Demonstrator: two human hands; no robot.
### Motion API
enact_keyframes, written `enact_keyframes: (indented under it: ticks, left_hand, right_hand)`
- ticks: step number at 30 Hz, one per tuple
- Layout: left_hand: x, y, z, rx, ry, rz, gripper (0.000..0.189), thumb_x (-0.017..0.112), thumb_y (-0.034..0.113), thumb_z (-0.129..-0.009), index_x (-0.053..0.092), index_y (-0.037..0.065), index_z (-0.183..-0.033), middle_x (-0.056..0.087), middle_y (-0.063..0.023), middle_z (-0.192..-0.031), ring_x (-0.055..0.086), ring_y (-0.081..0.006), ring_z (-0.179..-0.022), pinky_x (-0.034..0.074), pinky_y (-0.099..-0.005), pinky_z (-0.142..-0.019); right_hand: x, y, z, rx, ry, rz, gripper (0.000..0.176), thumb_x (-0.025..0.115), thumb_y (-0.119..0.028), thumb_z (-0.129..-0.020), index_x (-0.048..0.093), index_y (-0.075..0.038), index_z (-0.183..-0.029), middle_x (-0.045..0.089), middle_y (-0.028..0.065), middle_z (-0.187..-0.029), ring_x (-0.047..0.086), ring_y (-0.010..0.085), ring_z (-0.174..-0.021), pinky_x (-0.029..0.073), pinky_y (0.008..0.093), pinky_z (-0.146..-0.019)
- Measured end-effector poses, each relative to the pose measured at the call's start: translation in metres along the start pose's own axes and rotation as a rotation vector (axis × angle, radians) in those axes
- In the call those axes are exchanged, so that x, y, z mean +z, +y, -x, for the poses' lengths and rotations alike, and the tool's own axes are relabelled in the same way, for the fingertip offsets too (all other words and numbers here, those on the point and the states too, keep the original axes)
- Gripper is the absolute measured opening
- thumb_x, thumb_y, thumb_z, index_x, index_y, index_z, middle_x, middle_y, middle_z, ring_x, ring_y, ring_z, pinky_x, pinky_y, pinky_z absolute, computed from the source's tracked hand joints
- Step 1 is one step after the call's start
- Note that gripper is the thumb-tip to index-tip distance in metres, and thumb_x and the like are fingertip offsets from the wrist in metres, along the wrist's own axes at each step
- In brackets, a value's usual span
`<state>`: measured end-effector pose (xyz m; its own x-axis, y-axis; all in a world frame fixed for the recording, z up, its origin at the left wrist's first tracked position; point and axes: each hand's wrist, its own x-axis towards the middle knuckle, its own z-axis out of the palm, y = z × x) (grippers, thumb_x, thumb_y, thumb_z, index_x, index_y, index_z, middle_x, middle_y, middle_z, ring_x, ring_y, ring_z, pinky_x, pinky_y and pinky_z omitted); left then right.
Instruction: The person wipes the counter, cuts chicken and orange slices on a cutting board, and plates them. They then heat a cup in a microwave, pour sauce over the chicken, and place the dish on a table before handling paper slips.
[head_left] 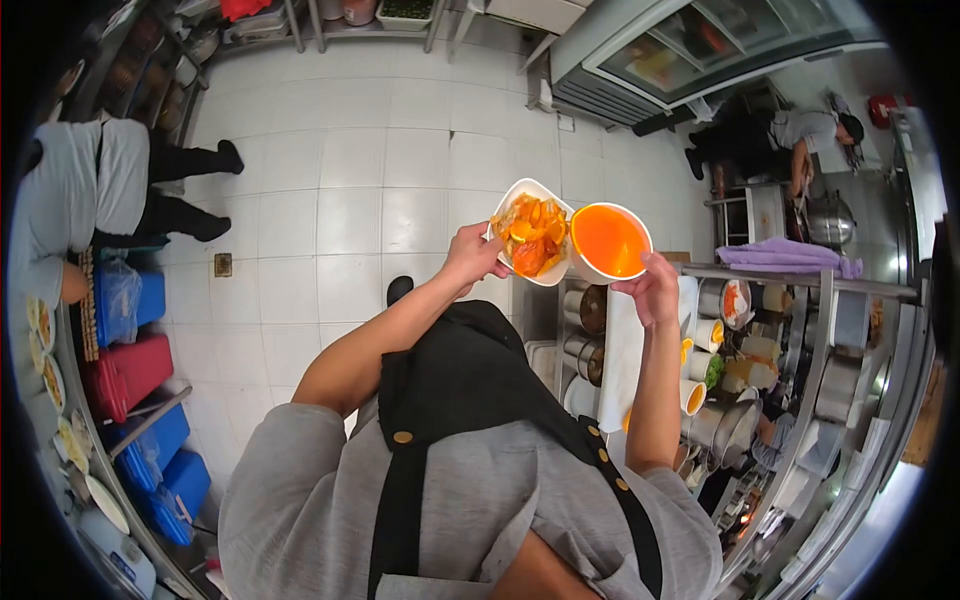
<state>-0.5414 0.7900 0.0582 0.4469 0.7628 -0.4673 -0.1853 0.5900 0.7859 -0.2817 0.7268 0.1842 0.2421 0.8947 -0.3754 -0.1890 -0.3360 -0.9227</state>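
Two white containers are held side by side in front of my chest, their rims close together or touching. My left hand (pixel 474 258) is closed on the left one, a white bowl (pixel 530 232) filled with orange and yellow food pieces. In my right hand (pixel 652 287) is a round white cup (pixel 610 241) with bright orange liquid in it, gripped at its lower right rim. Both containers are over the tiled floor, to the left of the work counter.
A white board (pixel 622 350) lies on the right counter beside metal pots and sauce cups (pixel 693 397). A purple towel (pixel 790 258) hangs on a rail. Coworkers stand at the far left (pixel 90 190) and upper right (pixel 800 135). Blue and red bins (pixel 130 375) line the left side.
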Motion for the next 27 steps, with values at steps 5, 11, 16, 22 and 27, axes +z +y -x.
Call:
enact_keyframes:
  ticks: [5, 11, 16, 22, 27]
  left_hand:
    - [-0.007, -0.008, 0.034, -0.007, 0.172, 0.118, 0.027, 0.048, 0.006, -0.088, 0.054, -0.009, -0.11, 0.063, -0.0178, -0.073, 0.065, -0.0202, -0.055, 0.055, -0.0282, -0.049]
    - [-0.004, -0.027, 0.07, 0.006, 0.327, 0.241, 0.029, 0.047, 0.004, -0.088, 0.05, -0.014, -0.109, 0.063, -0.0222, -0.082, 0.066, -0.0247, -0.058, 0.058, -0.0305, -0.052]
    - [0.008, -0.034, 0.08, -0.038, 0.393, 0.257, 0.028, 0.043, 0.002, -0.086, 0.049, -0.017, -0.106, 0.062, -0.0228, -0.089, 0.067, -0.0267, -0.064, 0.059, -0.0323, -0.057]
    - [0.026, -0.028, 0.06, -0.027, 0.272, 0.105, 0.029, 0.043, 0.003, -0.088, 0.049, -0.018, -0.105, 0.063, -0.0242, -0.084, 0.066, -0.0268, -0.058, 0.059, -0.0316, -0.052]
    - [0.01, -0.009, 0.035, -0.076, 0.012, 0.002, 0.03, 0.04, 0.003, -0.088, 0.049, -0.018, -0.108, 0.064, -0.0245, -0.085, 0.067, -0.0267, -0.06, 0.059, -0.0315, -0.053]
  right_hand:
    - [0.005, -0.002, -0.019, -0.012, -0.279, -0.086, 0.044, 0.051, -0.017, -0.083, 0.049, 0.01, -0.118, 0.063, 0.0164, -0.101, 0.067, 0.0255, -0.083, 0.059, 0.0363, -0.067]
    - [0.018, -0.001, -0.027, -0.053, -0.434, 0.053, 0.046, 0.054, -0.022, -0.082, 0.051, 0.01, -0.115, 0.063, 0.0139, -0.095, 0.066, 0.0201, -0.078, 0.056, 0.0291, -0.063]
    - [0.007, 0.008, -0.024, -0.026, -0.506, 0.041, 0.046, 0.054, -0.016, -0.082, 0.05, 0.012, -0.118, 0.061, 0.0171, -0.102, 0.065, 0.0234, -0.086, 0.058, 0.0351, -0.069]
    - [-0.024, 0.032, -0.003, 0.016, -0.308, -0.179, 0.045, 0.055, -0.019, -0.08, 0.052, 0.007, -0.117, 0.062, 0.0148, -0.104, 0.064, 0.0239, -0.093, 0.056, 0.038, -0.077]
    - [-0.015, 0.05, 0.026, 0.035, -0.068, -0.306, 0.045, 0.054, -0.025, -0.08, 0.055, 0.004, -0.115, 0.062, 0.0171, -0.106, 0.063, 0.0291, -0.092, 0.055, 0.0455, -0.073]
